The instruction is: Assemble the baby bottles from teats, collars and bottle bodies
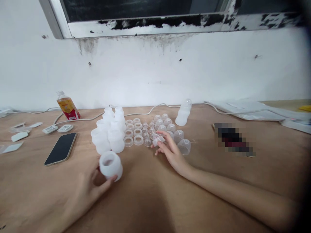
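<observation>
My left hand (93,187) is wrapped round a frosted white baby bottle (110,165), tilted so its open mouth faces up toward me. Between the thumb and fingers of my right hand (173,155) is a small clear bottle nipple (157,139), partly covered by the fingers. Under and beside that hand stand rows of clear nipples (147,142) and clear domed caps (184,147). White collar rings (138,140) lie in two columns to the left of the nipples. Further left, several frosted bottles (102,142) are grouped upright just beyond the held one.
A capped bottle (182,116) stands at the back. A phone (60,149), white tags (65,128) and a drink bottle (68,105) are on the left. A blurred-out dark item (233,139) and plastic bags (240,110) lie right. A white cable (145,113) runs along the wall.
</observation>
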`<state>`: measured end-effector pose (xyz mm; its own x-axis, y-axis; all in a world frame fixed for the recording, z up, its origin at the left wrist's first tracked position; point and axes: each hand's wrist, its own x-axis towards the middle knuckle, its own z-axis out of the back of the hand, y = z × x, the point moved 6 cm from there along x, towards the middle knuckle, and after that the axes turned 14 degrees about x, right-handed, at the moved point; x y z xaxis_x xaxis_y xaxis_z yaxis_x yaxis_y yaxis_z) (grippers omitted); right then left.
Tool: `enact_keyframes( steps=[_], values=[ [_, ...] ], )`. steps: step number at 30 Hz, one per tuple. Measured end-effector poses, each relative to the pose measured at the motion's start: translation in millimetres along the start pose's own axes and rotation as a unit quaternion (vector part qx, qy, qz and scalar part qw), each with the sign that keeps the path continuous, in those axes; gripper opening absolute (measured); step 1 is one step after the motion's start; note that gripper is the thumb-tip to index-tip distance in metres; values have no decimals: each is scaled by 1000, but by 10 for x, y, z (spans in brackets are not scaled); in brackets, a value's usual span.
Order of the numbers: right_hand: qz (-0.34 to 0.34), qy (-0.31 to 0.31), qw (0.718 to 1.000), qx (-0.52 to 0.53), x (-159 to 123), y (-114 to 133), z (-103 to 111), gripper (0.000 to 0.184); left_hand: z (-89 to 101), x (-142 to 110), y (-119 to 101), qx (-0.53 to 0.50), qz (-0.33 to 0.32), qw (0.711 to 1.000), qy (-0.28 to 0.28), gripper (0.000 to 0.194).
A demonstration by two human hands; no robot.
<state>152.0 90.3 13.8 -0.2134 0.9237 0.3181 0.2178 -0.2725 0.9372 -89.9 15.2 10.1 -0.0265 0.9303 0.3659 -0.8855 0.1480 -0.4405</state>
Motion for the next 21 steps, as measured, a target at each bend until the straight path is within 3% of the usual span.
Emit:
enact_keyframes(
  steps=[4, 7, 12, 21],
  values=[
    [-6, -36, 998, 53, 33, -83, 59, 31, -355, 258, -502, -77, -71, 989, 108, 22],
    [3, -48, 998, 45, 25, -82, 85, 28, -507, 495, -711, -103, -98, 984, 104, 23],
    [10, -44, 999, -3, 10, -46, 92, 25, -589, 583, -708, -124, -107, 980, 109, 28],
    [-13, -31, 995, 94, 28, -70, 61, 21, -524, 556, -716, -114, -100, 982, 111, 28]
  ],
)
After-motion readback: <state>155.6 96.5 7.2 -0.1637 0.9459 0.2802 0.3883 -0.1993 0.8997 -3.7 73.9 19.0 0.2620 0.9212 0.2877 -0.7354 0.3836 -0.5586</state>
